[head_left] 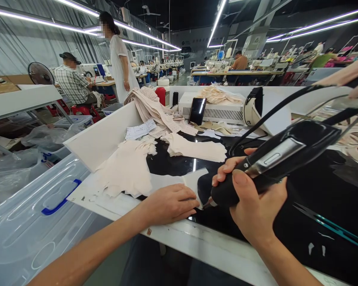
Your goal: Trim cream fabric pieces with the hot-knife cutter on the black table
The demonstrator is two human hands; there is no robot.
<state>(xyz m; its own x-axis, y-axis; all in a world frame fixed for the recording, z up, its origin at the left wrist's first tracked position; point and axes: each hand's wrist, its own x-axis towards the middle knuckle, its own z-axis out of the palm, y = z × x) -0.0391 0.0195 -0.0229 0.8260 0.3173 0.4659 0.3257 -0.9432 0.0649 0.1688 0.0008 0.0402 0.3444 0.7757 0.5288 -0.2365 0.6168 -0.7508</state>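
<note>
My right hand (250, 194) is closed round a black corded hand-held cutting tool (280, 159), its metal tip touching the edge of a pale fabric piece (193, 180) on the glossy black worktop (316, 190). Fingers together, my left hand (171, 204) lies flat on that fabric piece, just left of the tool tip, pressing it down. A heap of cream fabric pieces (128, 167) lies to the left and another cream piece (197, 149) lies behind.
A phone (197, 111) leans on a white box at the back. A paper slip (140, 130) lies near a fabric pile. Teal scissors (331, 226) lie at right. A clear plastic bin lid (41, 222) is at lower left. Other people work at far tables.
</note>
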